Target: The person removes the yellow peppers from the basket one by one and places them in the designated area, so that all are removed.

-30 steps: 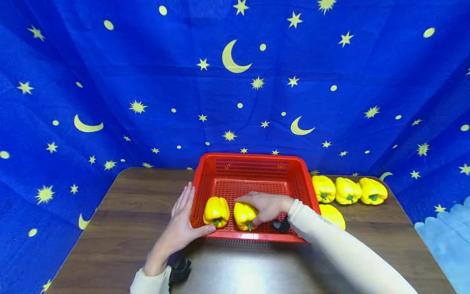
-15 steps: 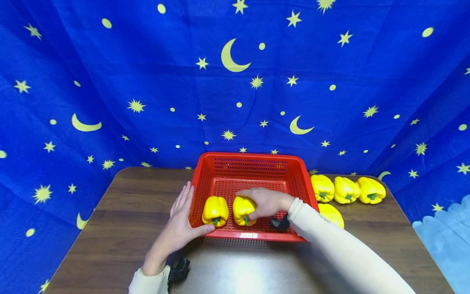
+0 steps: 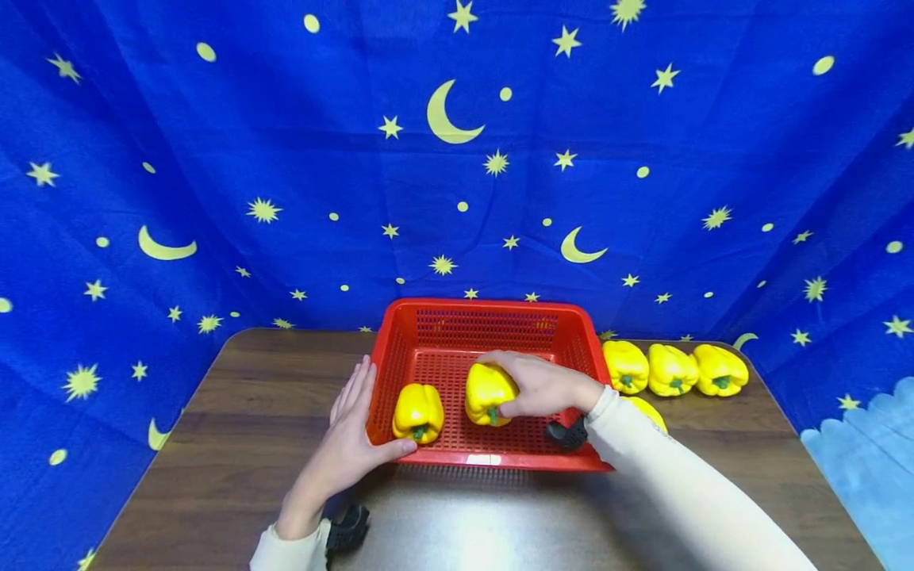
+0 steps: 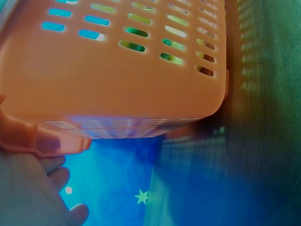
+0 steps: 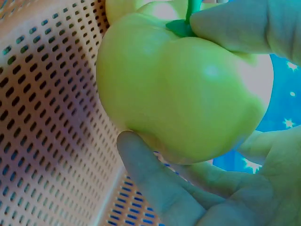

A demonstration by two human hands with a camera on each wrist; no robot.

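A blue star-and-moon cloth (image 3: 321,151) hangs behind a brown wood-grain table (image 3: 236,436).

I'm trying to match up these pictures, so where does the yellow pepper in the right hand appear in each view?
Head: the yellow pepper is below and slightly right of centre, in the right hand.
Left wrist: I can't pick it out; yellow patches show through the basket, too little to tell which pepper.
Right wrist: it fills much of the upper middle.
Shared landmark: the basket, in all three views.
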